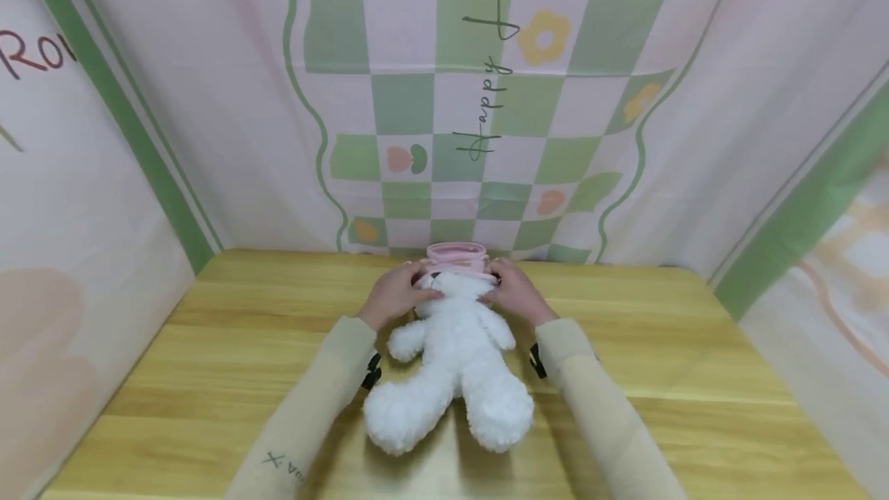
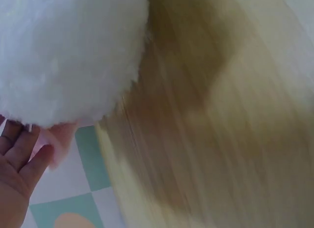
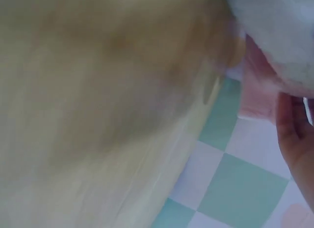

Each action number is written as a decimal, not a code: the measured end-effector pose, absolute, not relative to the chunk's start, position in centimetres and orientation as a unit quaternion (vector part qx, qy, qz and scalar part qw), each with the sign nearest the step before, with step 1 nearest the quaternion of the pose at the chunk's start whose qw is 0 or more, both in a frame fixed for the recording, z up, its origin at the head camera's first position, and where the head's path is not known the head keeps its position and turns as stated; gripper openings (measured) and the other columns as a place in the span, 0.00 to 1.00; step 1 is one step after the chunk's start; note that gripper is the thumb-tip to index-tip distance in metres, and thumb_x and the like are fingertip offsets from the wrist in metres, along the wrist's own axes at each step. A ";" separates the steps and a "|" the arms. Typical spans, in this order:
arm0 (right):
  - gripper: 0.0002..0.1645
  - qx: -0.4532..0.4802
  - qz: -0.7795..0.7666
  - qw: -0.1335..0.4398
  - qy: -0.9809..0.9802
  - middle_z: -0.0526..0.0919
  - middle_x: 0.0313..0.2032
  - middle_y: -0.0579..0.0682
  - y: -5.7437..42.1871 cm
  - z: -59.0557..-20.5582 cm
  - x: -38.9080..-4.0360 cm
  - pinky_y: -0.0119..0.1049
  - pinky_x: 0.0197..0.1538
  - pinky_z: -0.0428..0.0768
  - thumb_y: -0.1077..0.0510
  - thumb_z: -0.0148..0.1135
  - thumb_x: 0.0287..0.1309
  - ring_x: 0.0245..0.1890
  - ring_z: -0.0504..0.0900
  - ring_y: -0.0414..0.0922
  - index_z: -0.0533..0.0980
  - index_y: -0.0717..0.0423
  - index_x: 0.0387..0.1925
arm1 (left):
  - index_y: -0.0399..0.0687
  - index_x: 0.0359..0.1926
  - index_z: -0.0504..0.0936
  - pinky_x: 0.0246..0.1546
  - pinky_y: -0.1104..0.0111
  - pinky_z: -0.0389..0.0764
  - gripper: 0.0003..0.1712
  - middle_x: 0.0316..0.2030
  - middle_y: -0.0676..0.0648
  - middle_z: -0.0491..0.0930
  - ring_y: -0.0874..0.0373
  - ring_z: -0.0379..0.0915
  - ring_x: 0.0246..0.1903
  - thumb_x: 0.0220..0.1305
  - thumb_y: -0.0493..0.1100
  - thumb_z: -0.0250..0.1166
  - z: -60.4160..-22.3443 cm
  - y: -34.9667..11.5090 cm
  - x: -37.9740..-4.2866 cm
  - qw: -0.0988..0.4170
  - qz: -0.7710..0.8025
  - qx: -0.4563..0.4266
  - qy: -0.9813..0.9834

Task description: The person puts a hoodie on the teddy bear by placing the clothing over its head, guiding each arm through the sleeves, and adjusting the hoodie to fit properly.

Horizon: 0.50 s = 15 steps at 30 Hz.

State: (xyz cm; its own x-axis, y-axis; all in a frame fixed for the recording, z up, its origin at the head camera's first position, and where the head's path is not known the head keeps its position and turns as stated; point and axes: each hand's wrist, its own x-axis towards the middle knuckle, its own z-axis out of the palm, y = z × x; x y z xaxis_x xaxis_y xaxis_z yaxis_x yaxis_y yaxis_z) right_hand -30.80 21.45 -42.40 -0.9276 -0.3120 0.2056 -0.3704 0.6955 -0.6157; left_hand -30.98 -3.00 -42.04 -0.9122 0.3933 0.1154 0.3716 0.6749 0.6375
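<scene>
A white plush toy (image 1: 454,346) lies on the table with its legs toward me and its head at the far end. Around the top of its head sits a pink cloth piece (image 1: 456,255) with an open, rolled rim; its exact kind is unclear. My left hand (image 1: 396,292) grips the cloth's edge at the left of the head, thumb on the white fur. At the right side my right hand (image 1: 521,295) pinches the same edge. In the left wrist view, fluffy plush (image 2: 68,51) hides some fingertips. Pink cloth (image 3: 257,90) also hangs beside the right fingers in the right wrist view.
The wooden table (image 1: 257,376) ends just beyond the toy's head. A fabric backdrop (image 1: 403,103) with green and white checks rises behind that far edge. More printed fabric (image 1: 76,176) stands at the left side. Dark straps (image 1: 373,371) show at both wrists.
</scene>
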 end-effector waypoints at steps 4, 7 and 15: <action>0.19 0.205 0.303 0.104 -0.925 0.69 0.27 0.50 21.1 -42.7 -30.3 0.36 0.35 0.68 0.65 0.72 0.42 0.30 0.67 0.44 0.66 0.56 0.21 | 0.51 0.21 0.62 0.23 0.72 0.59 0.26 0.18 0.53 0.60 0.61 0.56 0.20 0.56 0.59 0.67 -42.2 -2.9 -30.8 -0.026 0.303 0.218 0.927; 0.17 0.208 0.274 0.130 -0.930 0.72 0.28 0.51 20.9 -42.7 -29.8 0.38 0.35 0.72 0.64 0.73 0.42 0.30 0.70 0.45 0.69 0.56 0.21 | 0.52 0.19 0.62 0.21 0.74 0.57 0.26 0.16 0.55 0.59 0.62 0.56 0.19 0.56 0.59 0.67 -42.2 -2.6 -30.5 -0.060 0.280 0.224 0.932; 0.17 0.176 0.306 0.095 -0.931 0.77 0.44 0.58 21.5 -42.5 -28.8 0.45 0.44 0.78 0.61 0.68 0.52 0.41 0.77 0.51 0.74 0.61 0.42 | 0.47 0.39 0.78 0.22 0.69 0.71 0.20 0.21 0.50 0.76 0.60 0.69 0.21 0.56 0.57 0.66 -42.7 -1.9 -29.8 -0.133 0.271 0.245 0.921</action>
